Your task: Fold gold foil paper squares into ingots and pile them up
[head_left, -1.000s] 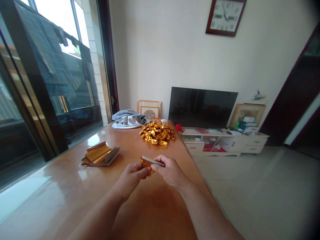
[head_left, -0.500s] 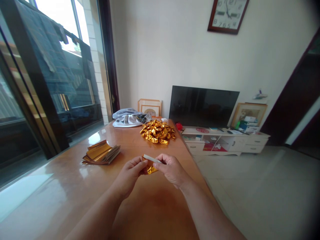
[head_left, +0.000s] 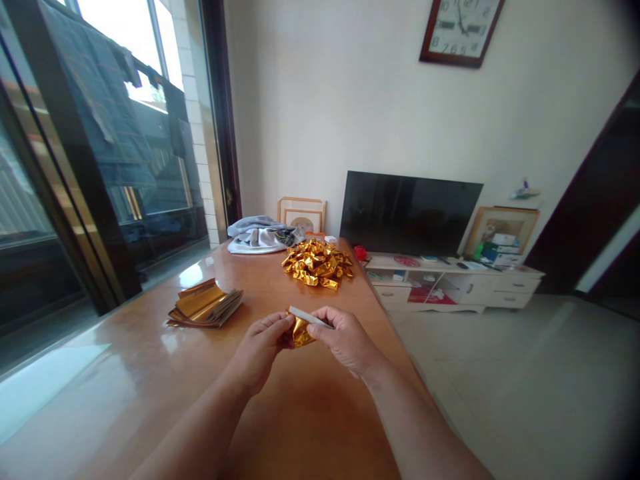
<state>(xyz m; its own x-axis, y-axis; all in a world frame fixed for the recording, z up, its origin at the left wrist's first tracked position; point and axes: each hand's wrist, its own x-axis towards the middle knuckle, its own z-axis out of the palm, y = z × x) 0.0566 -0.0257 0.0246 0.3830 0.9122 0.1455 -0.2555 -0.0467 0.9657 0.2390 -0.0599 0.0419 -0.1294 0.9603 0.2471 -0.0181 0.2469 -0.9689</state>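
Between my hands, above the wooden table (head_left: 310,413), is a piece of gold foil paper (head_left: 301,333), partly folded. My left hand (head_left: 267,337) pinches its left side. A thin, flat, pale grey strip (head_left: 306,315) lies slantwise along the foil's upper edge, and my right hand (head_left: 343,333) grips the strip's right end between thumb and fingers. Beyond them sits a heap of folded gold foil pieces (head_left: 317,263). To the left lies a stack of gold foil sheets (head_left: 205,303), slightly curled. My fingertips partly hide the held foil.
Grey and white cloth (head_left: 260,237) is bundled at the table's far end, near framed pictures (head_left: 303,215). A television (head_left: 410,210) stands on a low white cabinet (head_left: 473,290) past the table's right edge. Sliding glass doors (head_left: 110,153) run along the left.
The gold foil between my hands has turned slightly, with more of its shiny face showing under the strip. Both hands keep their grip. The whole view has shifted a little.
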